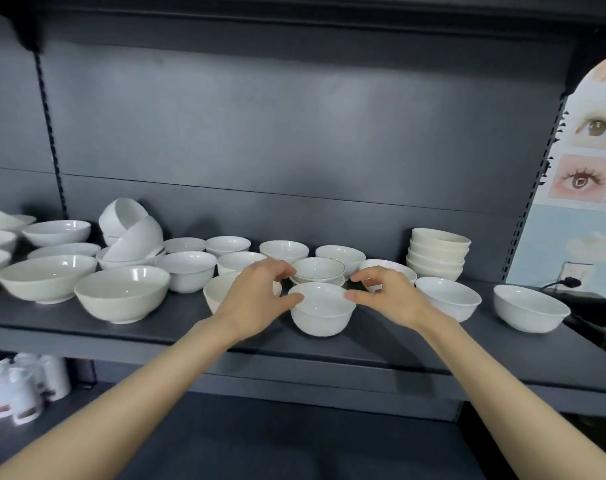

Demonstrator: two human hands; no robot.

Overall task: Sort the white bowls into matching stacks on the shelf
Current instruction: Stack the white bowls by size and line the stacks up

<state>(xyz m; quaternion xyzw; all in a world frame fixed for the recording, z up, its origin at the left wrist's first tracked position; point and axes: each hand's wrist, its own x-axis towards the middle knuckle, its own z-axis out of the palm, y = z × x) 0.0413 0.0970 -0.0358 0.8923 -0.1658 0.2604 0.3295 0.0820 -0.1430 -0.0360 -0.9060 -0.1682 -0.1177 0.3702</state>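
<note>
Two hands at one bowl on a crowded shelf

Both hands meet at a white bowl (323,308) standing at centre frame, near the front edge of a dark shelf (381,344). The left hand (260,296) sets its thumb tip on the bowl's left rim, and the right hand (388,296) does the same on the right rim. The other fingers are curled and slightly spread above the rim; whether they grip anything cannot be told. Just behind sit small bowls (318,271), nested, with the fingertips close to them.

Risks, as a judgement: held by thumbs alone, the glazed bowl could slip and drop off the front edge. Neighbours crowd both sides, so a sideways lift could knock them and chip rims. Left of centre, tipped bowls (131,230) lean in a loose pile and might slide if the shelf is jolted. A neat stack (438,252) stands at right.

Writing: bottles (20,393) at lower left carry labels too blurred to read. A poster (592,161) at the right edge shows pictures of eyes, with no legible words
</note>
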